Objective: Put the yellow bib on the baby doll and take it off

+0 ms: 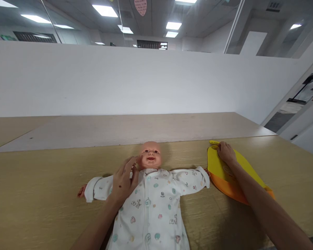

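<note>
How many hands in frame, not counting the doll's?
2. Left hand: over the doll at its shoulder, fingertips beside its head. Right hand: on the yellow part of the bib, some fingers hidden.

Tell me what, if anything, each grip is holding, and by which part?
The right grip seems to hold the yellow bib near its neck end. The left grip rests on the doll near its shoulder, with no clear hold.
</note>
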`<state>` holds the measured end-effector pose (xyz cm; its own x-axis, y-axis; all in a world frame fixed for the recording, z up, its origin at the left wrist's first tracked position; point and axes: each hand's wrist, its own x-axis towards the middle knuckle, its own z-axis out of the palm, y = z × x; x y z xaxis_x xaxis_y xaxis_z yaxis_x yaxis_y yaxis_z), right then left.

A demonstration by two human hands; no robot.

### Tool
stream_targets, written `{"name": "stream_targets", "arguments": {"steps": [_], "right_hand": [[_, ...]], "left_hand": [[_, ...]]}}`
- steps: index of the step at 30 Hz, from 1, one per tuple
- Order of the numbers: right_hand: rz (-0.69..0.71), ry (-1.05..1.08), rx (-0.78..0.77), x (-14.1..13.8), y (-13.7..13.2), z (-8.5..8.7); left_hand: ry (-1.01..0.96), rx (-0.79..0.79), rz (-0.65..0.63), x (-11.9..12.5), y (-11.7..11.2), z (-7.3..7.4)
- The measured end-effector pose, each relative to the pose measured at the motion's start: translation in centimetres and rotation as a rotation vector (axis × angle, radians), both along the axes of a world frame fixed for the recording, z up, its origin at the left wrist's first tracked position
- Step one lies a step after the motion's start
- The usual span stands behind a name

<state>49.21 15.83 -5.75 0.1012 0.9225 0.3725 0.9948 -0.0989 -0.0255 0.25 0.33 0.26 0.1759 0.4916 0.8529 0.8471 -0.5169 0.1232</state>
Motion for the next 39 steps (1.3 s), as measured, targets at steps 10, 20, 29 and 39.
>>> {"name": "stream_targets", "arguments": {"steps": [10,20,29,39], "right_hand": [[0.040,-0.003,-0.010,-0.3,-0.6,0.7],[0.111,0.206,0.082,0.6,-0.4,0.1],[0.023,0.558,0.172,2.0,0.2,-0.4],[-0.012,0.528,0.190,0.8,1.3,0.0]], "left_hand": [[0.003,0.014,-0.002,0.1,0.0,0.2],[-0.007,0.012,-0.012,0.1,0.0,0.2],[-0.009,-0.008,-0.011,0.2,-0.1,0.2],[-0.004,-0.013,-0.002,0.2,-0.2,0.3]]}}
